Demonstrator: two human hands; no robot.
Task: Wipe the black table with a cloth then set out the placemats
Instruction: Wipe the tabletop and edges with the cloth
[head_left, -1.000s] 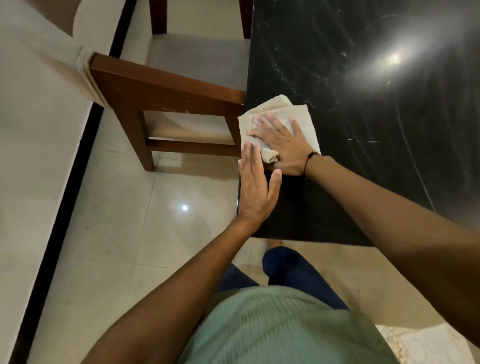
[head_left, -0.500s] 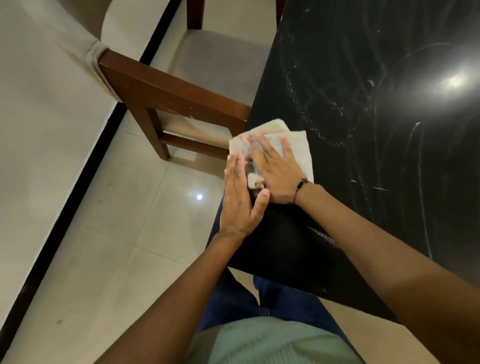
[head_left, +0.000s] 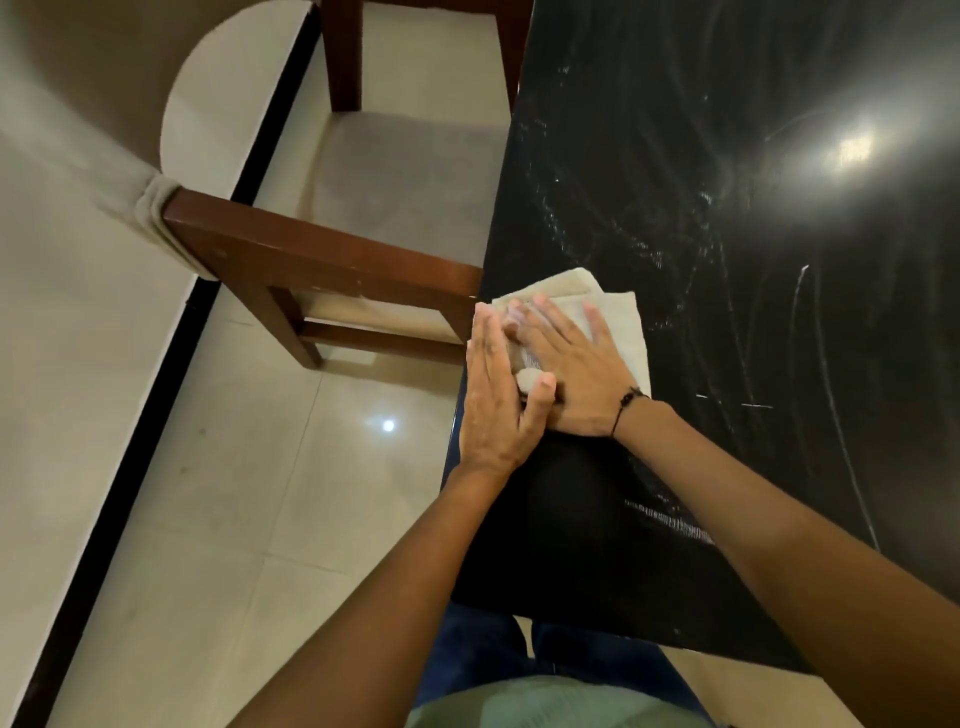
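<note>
A folded cream cloth lies at the left edge of the black table. My right hand presses flat on the cloth with fingers spread. My left hand stands on its edge against the table's left rim, fingers straight, its thumb touching the right hand. A small bunched bit of cloth shows between the two hands. White streaks mark the tabletop beyond the cloth. No placemats are in view.
A dark wooden chair with a grey seat stands right against the table's left side, just beyond my hands. Pale tiled floor with a black strip lies to the left. The table's near edge is close to my body.
Both hands and the cloth have kept together at the table's left edge; the left hand has closed up against the right. The view has tilted and moved nearer.
</note>
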